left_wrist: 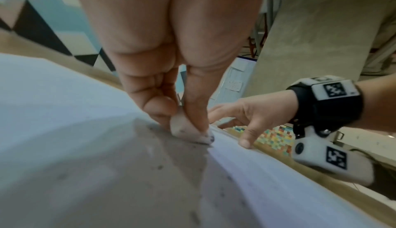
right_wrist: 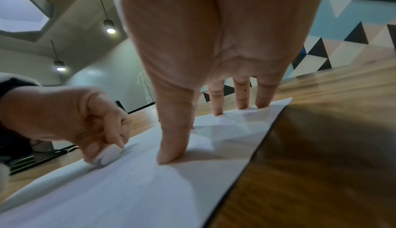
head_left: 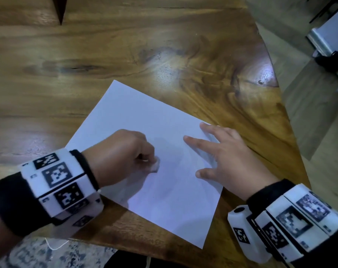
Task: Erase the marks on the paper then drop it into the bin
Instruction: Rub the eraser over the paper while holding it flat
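Observation:
A white sheet of paper point(head_left: 145, 120) lies at an angle on the wooden table point(head_left: 106, 45). My left hand point(head_left: 129, 151) pinches a small white eraser point(head_left: 156, 165) and presses it against the middle of the sheet. In the left wrist view the eraser point(left_wrist: 188, 131) has dark smudges, and grey crumbs lie on the paper point(left_wrist: 64, 113). My right hand point(head_left: 222, 157) rests flat on the sheet's right side with its fingers spread and straight. The right wrist view shows the right fingertips point(right_wrist: 169, 157) pushing down on the paper point(right_wrist: 128, 197), beside the eraser point(right_wrist: 110, 153) and a faint pencil line.
The table's right edge point(head_left: 292, 132) runs diagonally close to my right hand, with floor beyond it. A dark pointed object point(head_left: 60, 8) sits at the far top left. A metal-framed piece of furniture point(head_left: 326, 39) stands on the floor at top right.

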